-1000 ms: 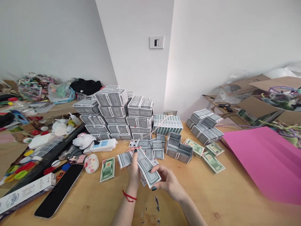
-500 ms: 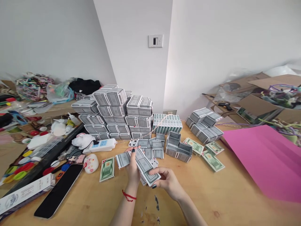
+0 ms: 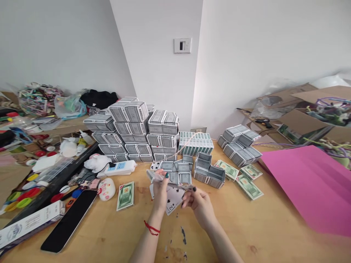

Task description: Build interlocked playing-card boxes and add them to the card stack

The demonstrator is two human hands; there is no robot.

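Observation:
My left hand [image 3: 159,193] is closed around playing cards [image 3: 175,185], which are tilted nearly edge-on. At the right end of these cards, my right hand [image 3: 199,206] pinches with thumb and fingers. Beneath the hands, loose cards [image 3: 173,201] lie face up on the table, one marked with a 2. Just behind are several folded cards [image 3: 184,178], patterned backs up. A block of folded cards [image 3: 210,175] with raised walls stands to their right. How many cards I hold cannot be made out.
Stacked card blocks [image 3: 137,128] rise at the back left, a smaller stack [image 3: 239,146] at the back right. Green card packs [image 3: 126,196] lie on both sides. A phone [image 3: 68,223], power strip [image 3: 120,168] and pink sheet [image 3: 309,190] flank the work area.
The held cards have turned from patterned backs facing me to almost edge-on. My right hand has shifted slightly right, and the face-up cards below show more.

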